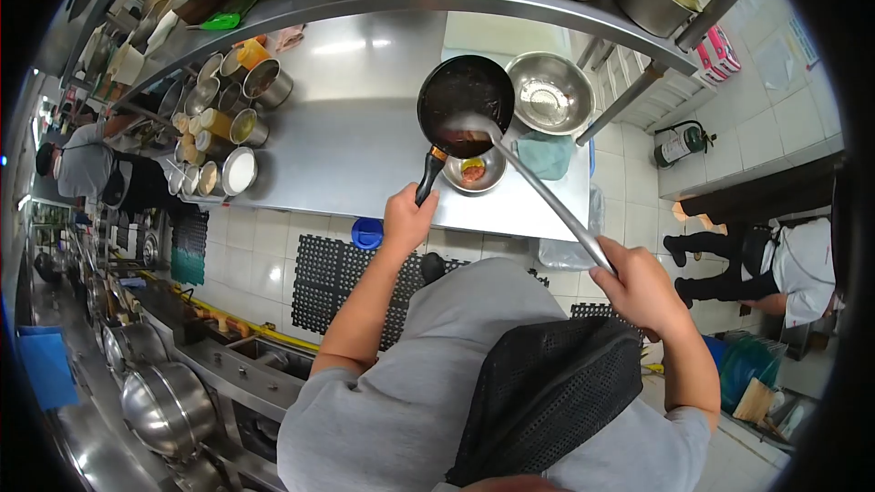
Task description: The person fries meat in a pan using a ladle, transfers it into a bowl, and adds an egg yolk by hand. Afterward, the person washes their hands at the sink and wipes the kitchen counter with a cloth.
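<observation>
So it looks like the ladle-over-pan step, left hand [410,219] wrapped round the handle of the black pan [460,87] by the small steel bowl [496,165], right hand [643,287] gripping the ladle [547,194], and imo any next move needs both steady.

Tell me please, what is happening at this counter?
A person holds a black frying pan by its handle with the left hand. The right hand holds a long ladle, whose head is at the near part of the pan. Just under the pan's near edge, a small metal bowl contains some red and yellow food. A larger metal bowl and a bluish-green cloth are to the right.
</observation>
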A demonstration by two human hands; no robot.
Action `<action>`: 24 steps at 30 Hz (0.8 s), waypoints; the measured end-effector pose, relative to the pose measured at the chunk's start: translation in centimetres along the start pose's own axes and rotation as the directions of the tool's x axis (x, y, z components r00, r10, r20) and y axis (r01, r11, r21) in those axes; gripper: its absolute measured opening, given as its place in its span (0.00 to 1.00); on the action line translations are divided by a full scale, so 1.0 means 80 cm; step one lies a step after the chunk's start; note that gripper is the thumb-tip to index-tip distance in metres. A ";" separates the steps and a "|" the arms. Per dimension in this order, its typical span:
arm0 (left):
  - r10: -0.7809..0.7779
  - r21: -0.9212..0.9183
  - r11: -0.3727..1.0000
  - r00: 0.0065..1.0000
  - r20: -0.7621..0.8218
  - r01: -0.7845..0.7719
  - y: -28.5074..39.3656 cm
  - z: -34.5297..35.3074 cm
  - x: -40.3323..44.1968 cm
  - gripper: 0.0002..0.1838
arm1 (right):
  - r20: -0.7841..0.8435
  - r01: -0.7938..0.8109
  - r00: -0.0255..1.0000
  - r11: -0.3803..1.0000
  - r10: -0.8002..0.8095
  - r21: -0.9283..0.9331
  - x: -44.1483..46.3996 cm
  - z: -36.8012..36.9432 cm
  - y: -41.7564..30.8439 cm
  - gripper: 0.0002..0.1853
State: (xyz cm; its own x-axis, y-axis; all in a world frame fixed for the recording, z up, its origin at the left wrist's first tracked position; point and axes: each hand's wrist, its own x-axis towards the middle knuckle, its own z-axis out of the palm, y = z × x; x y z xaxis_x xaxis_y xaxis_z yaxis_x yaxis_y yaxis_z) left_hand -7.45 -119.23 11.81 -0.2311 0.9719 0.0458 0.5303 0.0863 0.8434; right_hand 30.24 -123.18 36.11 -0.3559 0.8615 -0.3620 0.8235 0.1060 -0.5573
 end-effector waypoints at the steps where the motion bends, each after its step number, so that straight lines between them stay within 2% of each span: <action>1: 0.001 -0.005 1.000 1.000 -0.006 -0.001 -0.003 -0.001 0.002 0.21 | 0.017 0.009 1.000 0.997 -0.008 -0.072 -0.002 -0.004 0.002 0.13; 3: -0.004 0.028 1.000 1.000 0.004 0.004 -0.009 -0.004 0.004 0.21 | 0.009 0.024 1.000 0.987 -0.023 -0.158 -0.005 -0.005 0.004 0.17; 4: -0.007 0.024 1.000 1.000 0.005 0.006 -0.012 -0.004 0.002 0.21 | 0.012 0.022 1.000 0.987 -0.020 -0.162 -0.004 -0.003 0.006 0.17; 6: -0.005 0.039 0.999 1.000 0.008 0.005 -0.011 -0.004 0.002 0.21 | -0.107 0.019 0.994 0.988 -0.036 -0.156 0.001 -0.001 0.008 0.23; 9: -0.014 0.025 1.000 0.999 0.035 0.014 -0.012 -0.003 0.002 0.21 | -0.131 0.042 0.990 0.990 -0.059 -0.134 0.008 0.003 0.006 0.26; 13: -0.007 0.045 0.999 0.999 0.041 0.005 -0.011 -0.002 0.006 0.21 | -0.106 -0.005 0.994 0.969 -0.022 -0.245 0.005 0.007 -0.004 0.24; 16: 0.003 0.006 1.000 1.000 0.022 -0.003 -0.012 -0.001 0.006 0.21 | -0.078 0.031 0.995 0.962 -0.054 -0.269 0.000 0.010 0.013 0.23; 20: 0.038 0.064 0.997 0.999 0.012 -0.039 -0.017 0.000 0.006 0.21 | -0.073 -0.025 0.997 0.975 0.009 -0.223 0.000 0.005 0.012 0.24; 24: 0.080 0.130 0.988 0.997 0.020 -0.082 -0.017 -0.002 0.010 0.22 | -0.109 -0.034 0.994 0.965 0.006 -0.259 0.007 -0.006 0.014 0.24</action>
State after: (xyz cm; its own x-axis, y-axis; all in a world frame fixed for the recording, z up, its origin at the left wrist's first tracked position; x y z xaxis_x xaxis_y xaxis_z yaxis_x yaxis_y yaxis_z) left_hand -8.50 -118.64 10.77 -0.1717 0.9798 0.1026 0.6493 0.0342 0.7598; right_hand 31.16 -122.36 35.64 -0.3004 0.9113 -0.2816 0.9215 0.2012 -0.3322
